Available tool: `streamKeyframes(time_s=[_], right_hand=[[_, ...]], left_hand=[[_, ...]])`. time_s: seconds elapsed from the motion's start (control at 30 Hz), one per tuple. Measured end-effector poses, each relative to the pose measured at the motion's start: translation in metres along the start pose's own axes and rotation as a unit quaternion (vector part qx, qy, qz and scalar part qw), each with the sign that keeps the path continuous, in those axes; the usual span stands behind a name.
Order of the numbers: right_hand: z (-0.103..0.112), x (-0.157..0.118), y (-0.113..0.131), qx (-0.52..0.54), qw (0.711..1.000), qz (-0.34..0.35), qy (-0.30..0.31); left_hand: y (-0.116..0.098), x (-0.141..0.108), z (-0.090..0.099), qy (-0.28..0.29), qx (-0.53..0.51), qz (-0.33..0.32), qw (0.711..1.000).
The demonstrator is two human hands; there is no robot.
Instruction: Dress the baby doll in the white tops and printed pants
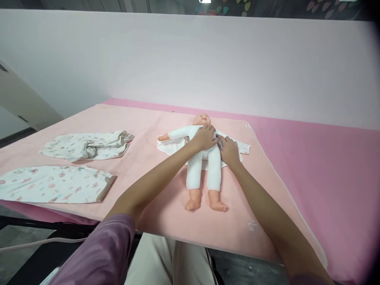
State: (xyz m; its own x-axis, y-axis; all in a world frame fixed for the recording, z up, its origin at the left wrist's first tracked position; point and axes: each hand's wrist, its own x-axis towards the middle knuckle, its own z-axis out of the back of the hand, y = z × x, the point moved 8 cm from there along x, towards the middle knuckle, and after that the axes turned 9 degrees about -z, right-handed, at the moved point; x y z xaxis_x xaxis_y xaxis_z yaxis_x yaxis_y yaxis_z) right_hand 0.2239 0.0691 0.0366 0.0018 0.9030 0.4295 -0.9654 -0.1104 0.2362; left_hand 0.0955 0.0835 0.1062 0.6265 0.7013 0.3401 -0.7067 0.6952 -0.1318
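Observation:
A baby doll (194, 170) with a white cloth body lies on its back, head away from me and bare feet towards me. Beneath it a white baby shirt (169, 147) is spread out, showing at both sides. One printed sleeve (244, 148) of the shirt reaches out to the right; whether the doll's arm is inside is hidden. My left hand (204, 138) rests over the doll's chest with its fingers laid across it. At the doll's side on the right, my right hand (229, 150) has bent fingers closed at the shirt's edge; their tips are partly hidden.
A peach mat (166, 213) covers much of the pink table (311, 158). To the left lie a crumpled printed garment (86, 144) and a flat printed garment (56, 183). A white partition (190, 59) stands behind the table. A pale cable (44, 240) runs below at left.

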Motion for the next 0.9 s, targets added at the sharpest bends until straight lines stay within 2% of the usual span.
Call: streamKeyframes(time_s=[0.17,0.37,0.47,0.57,0.7,0.9], right_hand=[[0.004,0.0,-0.005,0.0,0.999,-0.038,-0.014],[0.007,-0.001,-0.009,0.003,0.997,-0.067,-0.023],[0.009,-0.001,-0.011,0.007,0.996,-0.081,-0.035],[0.009,0.0,-0.014,0.003,0.995,-0.091,-0.045],[0.006,0.001,-0.019,-0.006,0.994,-0.105,-0.04],[0.009,-0.003,-0.024,-0.002,0.992,-0.122,-0.038]], left_hand=[[-0.002,0.039,-0.028,0.076,0.095,0.027,0.992],[0.005,0.064,-0.048,0.121,0.148,0.045,0.981],[0.005,0.068,-0.052,0.108,0.161,0.052,0.98],[0.004,0.063,-0.048,0.069,0.142,0.057,0.986],[0.007,0.049,-0.036,0.01,0.107,0.056,0.993],[0.018,0.031,-0.018,-0.032,0.088,0.053,0.994]])
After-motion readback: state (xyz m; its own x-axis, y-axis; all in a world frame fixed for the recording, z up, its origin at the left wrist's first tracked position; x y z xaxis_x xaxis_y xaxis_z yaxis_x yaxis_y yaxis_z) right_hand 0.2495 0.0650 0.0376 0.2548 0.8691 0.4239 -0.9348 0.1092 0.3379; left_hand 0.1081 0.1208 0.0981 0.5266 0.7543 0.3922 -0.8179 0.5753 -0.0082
